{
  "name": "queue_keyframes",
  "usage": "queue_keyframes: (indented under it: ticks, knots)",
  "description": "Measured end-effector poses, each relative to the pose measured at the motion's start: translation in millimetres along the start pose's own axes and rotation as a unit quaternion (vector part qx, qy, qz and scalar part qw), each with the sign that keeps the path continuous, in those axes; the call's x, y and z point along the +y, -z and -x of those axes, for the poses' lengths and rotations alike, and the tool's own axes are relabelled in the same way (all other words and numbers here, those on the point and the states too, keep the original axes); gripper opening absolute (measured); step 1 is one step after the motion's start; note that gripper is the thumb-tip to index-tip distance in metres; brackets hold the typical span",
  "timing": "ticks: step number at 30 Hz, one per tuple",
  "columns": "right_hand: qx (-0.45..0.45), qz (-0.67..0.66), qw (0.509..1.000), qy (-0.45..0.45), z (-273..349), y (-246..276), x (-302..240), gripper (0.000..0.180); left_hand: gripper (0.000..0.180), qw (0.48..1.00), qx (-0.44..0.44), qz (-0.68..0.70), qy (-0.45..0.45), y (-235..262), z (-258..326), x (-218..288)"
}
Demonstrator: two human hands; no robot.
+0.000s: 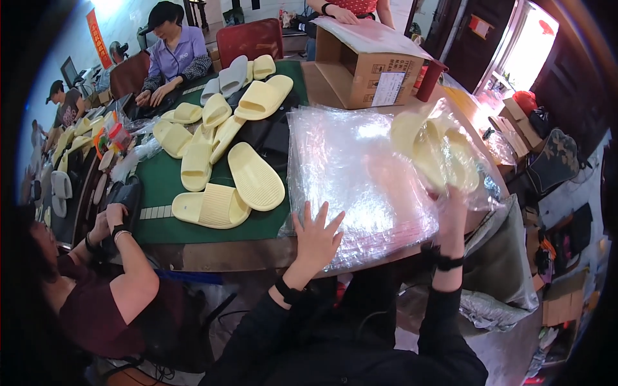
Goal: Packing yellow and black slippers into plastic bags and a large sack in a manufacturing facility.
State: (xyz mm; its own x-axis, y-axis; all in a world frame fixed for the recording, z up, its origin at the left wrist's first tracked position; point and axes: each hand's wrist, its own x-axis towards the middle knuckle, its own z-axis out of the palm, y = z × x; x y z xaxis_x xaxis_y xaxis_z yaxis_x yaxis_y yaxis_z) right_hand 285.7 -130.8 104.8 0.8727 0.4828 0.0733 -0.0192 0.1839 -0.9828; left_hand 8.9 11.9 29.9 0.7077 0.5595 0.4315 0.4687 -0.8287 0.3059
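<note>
The left hand [317, 235] lies flat and empty on the slippery stack of clear bags [354, 180] on the worktop [212, 254], while the right hand [454, 199] grasps a bagged pair of slippers [438, 151], light, soft, probably best gripped through the film at the soles.

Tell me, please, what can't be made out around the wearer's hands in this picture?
- Head view: right hand fingers, hidden inside the bagged yellow slippers.
- Head view: how many clear bags are stacked under the left hand, blurred by glare.
- Head view: the cardboard box contents, covered by plastic.
</note>
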Motion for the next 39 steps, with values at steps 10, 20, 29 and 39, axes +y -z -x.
queue_keyframes:
  ticks: [10, 20, 29, 39]
  knots:
    - [0.113, -0.272, 0.952, -0.088, 13, -6, 57, 0.053, 0.042, 0.999, -0.036, -0.015, -0.018, -15, 1, -7]
    - [-0.187, 0.281, 0.922, 0.190, 115, -119, 82, 0.041, 0.042, 0.997, -0.070, 0.005, -0.035, -4, -4, 0]
    - [-0.244, 0.419, 0.844, 0.230, 119, -113, 118, 0.046, 0.057, 0.997, 0.077, 0.023, -0.003, 66, -16, -55]
    - [-0.213, 0.500, 0.808, 0.229, 124, -118, 117, 0.046, 0.084, 0.960, 0.017, -0.177, 0.218, 56, -16, -103]
